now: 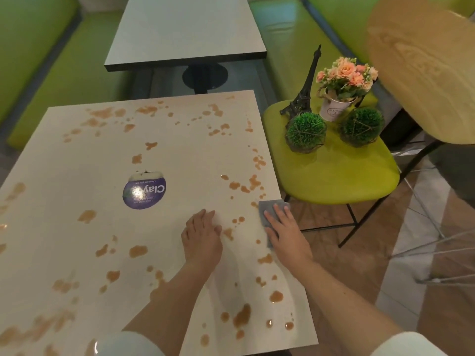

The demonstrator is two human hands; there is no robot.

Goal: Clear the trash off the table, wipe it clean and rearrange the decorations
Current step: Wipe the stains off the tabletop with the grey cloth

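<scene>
Head view: green booth seating, a second bare table [185, 32] behind ours. Our table [77, 155] is covered in brown liquid splatter [241, 316], with a round purple sticker [144, 190] near centre. No trash visible on it.

Our right hand [288, 235] lies flat, fingers straight, pressing the grey cloth [270, 209] at the right edge. Our left hand [201, 237] rests on the table with fingers extended, gripping nothing.

Decorations are parked on the green chair [347, 176] just right: tower model [305, 88], flower pot [336, 109], two grass balls [305, 132].

Risks as we see them:
- cloth overhangs the edge, so an outward stroke pushes liquid onto the floor or chair.
- one small cloth against this much spill likely saturates and smears.
- left forearm is close to wet spots and the sleeve could drag through them.
</scene>
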